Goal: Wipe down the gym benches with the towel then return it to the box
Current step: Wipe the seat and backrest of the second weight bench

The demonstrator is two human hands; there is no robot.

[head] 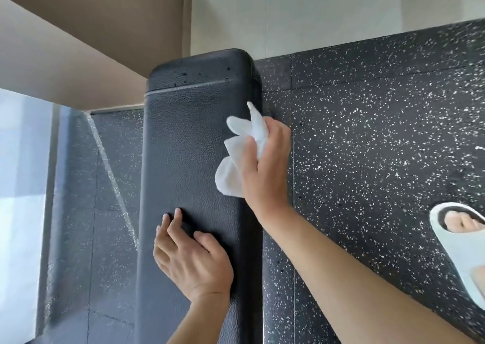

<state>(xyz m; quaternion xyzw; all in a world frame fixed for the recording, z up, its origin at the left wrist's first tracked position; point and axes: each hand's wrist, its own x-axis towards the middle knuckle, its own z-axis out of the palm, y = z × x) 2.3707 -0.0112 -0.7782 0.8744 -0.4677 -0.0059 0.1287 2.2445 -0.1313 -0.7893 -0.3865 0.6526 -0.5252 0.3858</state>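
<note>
White towel [237, 157] bunched under right-hand fingers [275, 133].

Bench surface [183, 159] runs lengthwise through centre, far end near wall [288, 15]. Left hand [191, 259] on surface, near end. Right hand [265, 165] with towel [236, 159] at surface's right edge, farther along. Floor [367, 133] both sides; slippered foot [462, 244] far right.

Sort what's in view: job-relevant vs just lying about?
Job:
towel, gripped by right hand
bench pad, the surface to wipe
left hand, resting on the pad

Not job:
white slipper on a foot
speckled floor
</note>
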